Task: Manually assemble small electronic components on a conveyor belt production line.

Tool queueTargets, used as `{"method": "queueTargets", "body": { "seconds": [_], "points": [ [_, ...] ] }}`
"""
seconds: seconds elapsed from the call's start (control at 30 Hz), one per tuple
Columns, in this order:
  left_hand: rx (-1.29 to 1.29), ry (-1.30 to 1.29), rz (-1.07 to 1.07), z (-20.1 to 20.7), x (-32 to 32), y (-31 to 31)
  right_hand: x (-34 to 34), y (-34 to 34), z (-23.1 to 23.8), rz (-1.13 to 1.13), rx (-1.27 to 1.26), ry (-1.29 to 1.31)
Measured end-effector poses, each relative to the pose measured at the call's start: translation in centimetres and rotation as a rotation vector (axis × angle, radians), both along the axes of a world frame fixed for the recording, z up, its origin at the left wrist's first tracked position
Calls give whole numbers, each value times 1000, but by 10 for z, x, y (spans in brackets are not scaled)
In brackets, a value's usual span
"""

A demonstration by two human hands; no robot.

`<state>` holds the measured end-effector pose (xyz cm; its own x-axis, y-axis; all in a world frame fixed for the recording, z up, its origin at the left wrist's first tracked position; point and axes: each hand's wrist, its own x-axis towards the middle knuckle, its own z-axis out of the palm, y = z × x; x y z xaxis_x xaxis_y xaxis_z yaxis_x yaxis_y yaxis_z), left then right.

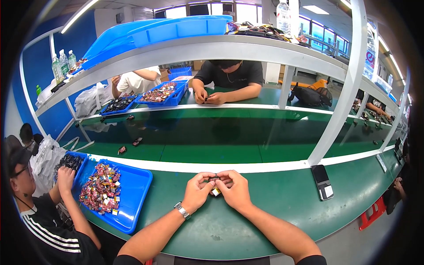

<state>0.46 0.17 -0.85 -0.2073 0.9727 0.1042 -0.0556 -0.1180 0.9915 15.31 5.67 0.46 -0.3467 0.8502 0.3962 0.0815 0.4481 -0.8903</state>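
Note:
Above the green tabletop (274, 207), my left hand (197, 193) and my right hand (235, 191) meet, fingertips pinched together. Between them is a small electronic part (216, 191) with a white and yellow face and a dark upper portion. My fingers cover most of it, so its exact kind does not show. To the left lies a blue tray (140, 187) with a heap of small red, white and yellow electronic parts (100, 190). Beside that tray, a smaller blue tray (82, 170) contains black parts (69, 163).
A co-worker (53, 221) sits close on my left. Across the bench another person (229, 79) handles something small. A white metal frame (338, 115) rises beyond my hands. A dark phone-like device (323, 182) rests at right. Loose parts (122, 150) lie on the sunken green surface.

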Motion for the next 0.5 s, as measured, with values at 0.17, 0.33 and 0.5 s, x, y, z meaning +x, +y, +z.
{"method": "queueTargets", "body": {
  "seconds": [0.17, 0.33, 0.5],
  "points": [
    [31, -24, -14, 1, 1, 1, 2, 2, -4, -49, 245, -48],
    [13, -62, -55, 1, -3, 0, 5, 2, 1, -60, 384, -97],
    [-16, -125, -70, 4, -4, 0, 8, 5, 1, -21, 463, -102]
  ]
}}
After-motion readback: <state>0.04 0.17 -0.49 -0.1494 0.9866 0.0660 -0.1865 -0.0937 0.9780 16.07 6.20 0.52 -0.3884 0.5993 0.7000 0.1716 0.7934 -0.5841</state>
